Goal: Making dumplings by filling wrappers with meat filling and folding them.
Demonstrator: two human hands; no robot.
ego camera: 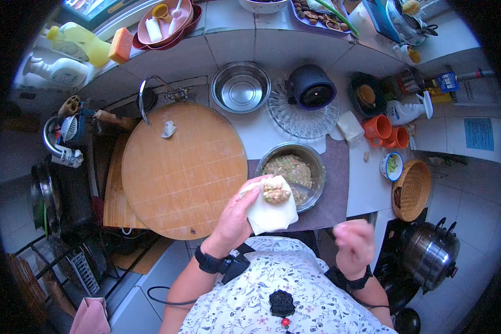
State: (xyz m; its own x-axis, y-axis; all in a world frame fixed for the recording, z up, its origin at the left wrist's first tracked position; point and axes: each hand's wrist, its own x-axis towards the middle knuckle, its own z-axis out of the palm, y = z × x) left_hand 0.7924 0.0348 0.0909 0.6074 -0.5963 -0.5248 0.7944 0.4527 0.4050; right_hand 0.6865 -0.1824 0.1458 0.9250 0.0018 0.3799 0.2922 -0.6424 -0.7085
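Note:
My left hand [234, 215] holds a pale, flat dough wrapper [271, 219], its thumb lying over the upper edge. On the wrapper's upper part sits a lump of minced filling [276, 193] flecked with green. Just beyond the wrapper stands a steel bowl [318, 183] of minced filling [288, 167]; the wrapper overlaps its near left side. A greyish utensil [299, 194] rests in the bowl, mostly hidden. Off to the right, apart from the wrapper, my right hand [355, 246] is raised with fingers bent. Motion blur hides whether anything is between them.
Left of the bowl lies a large round wooden board [183, 175] with a small white scrap [169, 129] on it. Behind stand an empty steel basin [241, 87] and a dark pot [313, 88] on a glass plate [284, 119]. Orange mugs [377, 127] and a wicker basket [413, 190] are at right.

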